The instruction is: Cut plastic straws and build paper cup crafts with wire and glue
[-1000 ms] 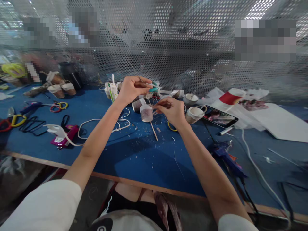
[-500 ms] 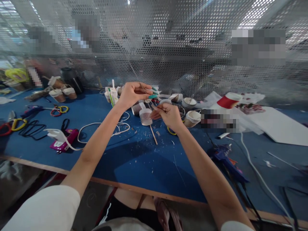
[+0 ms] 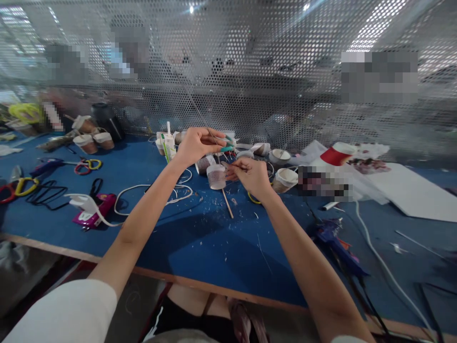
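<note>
My left hand is raised over the blue table, fingers pinched on a thin stick with a teal-tipped piece beside them. Just to its right and lower, my right hand pinches the other end of a thin stick or wire; what exactly it grips is too small to tell. A small upside-down paper cup stands between the hands, and a wooden stick lies on the table in front of it.
Several paper cups, a glue bottle, a red cup, white cable, a pink device, scissors and a blue glue gun lie around. A perforated metal screen closes the back. White sheets lie right.
Both hands stayed together over the cup with only small finger shifts; the view tilted slightly, so everything sits a little lower in the picture.
</note>
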Demonstrator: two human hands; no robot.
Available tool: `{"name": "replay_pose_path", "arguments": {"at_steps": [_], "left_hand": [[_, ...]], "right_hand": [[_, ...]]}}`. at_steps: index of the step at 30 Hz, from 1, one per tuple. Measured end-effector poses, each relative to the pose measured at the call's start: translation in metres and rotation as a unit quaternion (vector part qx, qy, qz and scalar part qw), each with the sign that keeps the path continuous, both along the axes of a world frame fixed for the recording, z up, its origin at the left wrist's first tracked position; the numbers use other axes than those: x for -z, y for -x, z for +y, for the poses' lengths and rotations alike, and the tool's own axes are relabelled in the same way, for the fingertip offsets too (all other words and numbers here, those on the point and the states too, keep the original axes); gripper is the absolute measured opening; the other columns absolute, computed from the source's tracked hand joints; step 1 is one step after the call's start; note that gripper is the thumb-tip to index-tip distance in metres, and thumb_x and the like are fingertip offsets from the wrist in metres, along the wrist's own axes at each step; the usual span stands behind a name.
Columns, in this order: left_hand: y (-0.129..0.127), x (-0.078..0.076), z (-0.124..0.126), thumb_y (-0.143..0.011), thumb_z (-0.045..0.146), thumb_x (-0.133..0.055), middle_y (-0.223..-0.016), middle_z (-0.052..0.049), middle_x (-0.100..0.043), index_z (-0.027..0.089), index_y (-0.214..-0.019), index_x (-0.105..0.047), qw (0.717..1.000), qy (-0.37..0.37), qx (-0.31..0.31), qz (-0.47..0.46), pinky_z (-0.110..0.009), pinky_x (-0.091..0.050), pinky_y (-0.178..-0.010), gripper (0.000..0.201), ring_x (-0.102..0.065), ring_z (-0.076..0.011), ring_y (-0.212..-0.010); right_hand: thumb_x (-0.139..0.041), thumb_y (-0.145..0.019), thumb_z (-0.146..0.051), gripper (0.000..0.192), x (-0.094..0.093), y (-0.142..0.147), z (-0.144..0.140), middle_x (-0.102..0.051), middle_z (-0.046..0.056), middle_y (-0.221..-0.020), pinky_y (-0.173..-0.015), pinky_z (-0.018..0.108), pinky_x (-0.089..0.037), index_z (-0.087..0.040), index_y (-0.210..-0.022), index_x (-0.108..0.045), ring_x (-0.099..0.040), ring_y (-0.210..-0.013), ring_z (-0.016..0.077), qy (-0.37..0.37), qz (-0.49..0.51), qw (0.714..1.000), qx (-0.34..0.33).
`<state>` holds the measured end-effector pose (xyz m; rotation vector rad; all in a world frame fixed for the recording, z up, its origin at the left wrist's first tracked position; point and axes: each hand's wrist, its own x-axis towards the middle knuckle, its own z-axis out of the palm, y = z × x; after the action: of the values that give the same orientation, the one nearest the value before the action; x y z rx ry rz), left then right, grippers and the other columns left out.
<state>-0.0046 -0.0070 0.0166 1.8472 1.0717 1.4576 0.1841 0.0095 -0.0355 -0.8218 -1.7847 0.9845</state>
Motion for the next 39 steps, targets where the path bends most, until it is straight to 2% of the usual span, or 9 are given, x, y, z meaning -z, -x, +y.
{"name": "replay_pose_path", "arguments": {"at_steps": [7,13,15,18,22,27,32,35,39], "left_hand": [[-0.0007,-0.0012,-0.0011,-0.067,0.022,-0.076,-0.087,-0.008,-0.074,0.011,-0.093,-0.067,1.0,0.02,-0.004,0.011,-0.033,-0.058,-0.082,0.029,-0.07,-0.0202,-0.089],[-0.0026,-0.0027,-0.0022,-0.064,0.026,-0.078,-0.085,-0.008,-0.075,0.01,-0.091,-0.067,1.0,0.024,-0.012,-0.009,-0.031,-0.059,-0.078,0.033,-0.071,-0.0199,-0.085],[-0.0022,-0.0029,-0.0014,-0.064,0.028,-0.079,-0.085,-0.008,-0.075,0.01,-0.09,-0.067,1.0,0.023,-0.018,-0.01,-0.032,-0.059,-0.078,0.034,-0.071,-0.0204,-0.084],[-0.0013,-0.0023,0.0,-0.064,0.026,-0.078,-0.086,-0.008,-0.074,0.011,-0.091,-0.068,1.0,0.017,-0.019,-0.009,-0.035,-0.059,-0.081,0.032,-0.071,-0.0214,-0.086],[-0.0017,-0.0018,-0.0007,-0.066,0.022,-0.077,-0.088,-0.008,-0.074,0.012,-0.092,-0.068,1.0,0.02,-0.017,0.003,-0.035,-0.058,-0.084,0.03,-0.07,-0.0216,-0.09],[-0.0024,-0.0034,-0.0035,-0.066,0.021,-0.076,-0.089,-0.008,-0.074,0.012,-0.092,-0.068,1.0,0.025,-0.014,0.007,-0.035,-0.058,-0.084,0.028,-0.07,-0.0215,-0.09],[-0.0001,-0.0029,-0.0017,-0.065,0.029,-0.078,-0.089,-0.007,-0.074,0.013,-0.091,-0.067,1.0,0.013,-0.021,0.013,-0.035,-0.059,-0.084,0.032,-0.07,-0.0217,-0.09],[0.0009,-0.0017,-0.0002,-0.066,0.03,-0.077,-0.089,-0.008,-0.074,0.013,-0.09,-0.067,1.0,0.002,-0.021,0.009,-0.037,-0.058,-0.084,0.031,-0.07,-0.0221,-0.09],[0.0007,-0.0015,-0.0003,-0.066,0.027,-0.077,-0.089,-0.007,-0.074,0.014,-0.09,-0.067,1.0,0.008,-0.027,0.006,-0.036,-0.058,-0.085,0.028,-0.07,-0.0217,-0.091]], "right_hand": [[-0.066,-0.07,-0.06,0.041,-0.005,0.0003,-0.0019,-0.07,0.004,-0.064,-0.058,0.033,-0.06,-0.019,-0.065,-0.061,-0.069,-0.059,0.0202,0.024,0.002,0.999,-0.035],[-0.057,-0.073,-0.066,0.047,-0.0071,0.0007,-0.0054,-0.071,0.005,-0.068,-0.06,0.032,-0.06,-0.02,-0.069,-0.06,-0.07,-0.064,0.0204,0.04,-0.01,0.998,-0.056],[-0.058,-0.076,-0.062,0.043,-0.0065,0.0,-0.0058,-0.071,0.005,-0.07,-0.061,0.032,-0.06,-0.02,-0.072,-0.061,-0.07,-0.064,0.0194,0.024,-0.018,0.998,-0.047],[-0.067,-0.072,-0.054,0.035,-0.0035,-0.0012,-0.0038,-0.069,0.003,-0.069,-0.06,0.032,-0.06,-0.02,-0.071,-0.061,-0.068,-0.058,0.0184,-0.011,-0.022,1.0,-0.014],[-0.069,-0.068,-0.056,0.037,-0.0019,-0.0005,-0.001,-0.068,0.003,-0.064,-0.057,0.033,-0.06,-0.019,-0.066,-0.061,-0.068,-0.056,0.0202,0.012,-0.016,1.0,-0.005],[-0.063,-0.069,-0.064,0.045,-0.0081,0.0013,-0.0048,-0.07,0.005,-0.063,-0.059,0.033,-0.06,-0.019,-0.064,-0.061,-0.07,-0.061,0.0212,0.059,-0.012,0.997,-0.049],[-0.057,-0.073,-0.065,0.046,-0.0101,0.0007,-0.0072,-0.073,0.006,-0.073,-0.061,0.032,-0.059,-0.019,-0.074,-0.065,-0.07,-0.063,0.0194,0.073,-0.01,0.993,-0.098],[-0.066,-0.07,-0.059,0.04,-0.0077,0.0004,-0.0053,-0.073,0.005,-0.077,-0.059,0.032,-0.059,-0.019,-0.078,-0.064,-0.07,-0.061,0.0186,0.058,0.001,0.997,-0.052],[-0.075,-0.06,-0.055,0.039,-0.0045,-0.0005,-0.0027,-0.069,0.003,-0.065,-0.059,0.033,-0.06,-0.02,-0.068,-0.059,-0.069,-0.059,0.0197,0.017,0.03,0.999,0.011]]}}
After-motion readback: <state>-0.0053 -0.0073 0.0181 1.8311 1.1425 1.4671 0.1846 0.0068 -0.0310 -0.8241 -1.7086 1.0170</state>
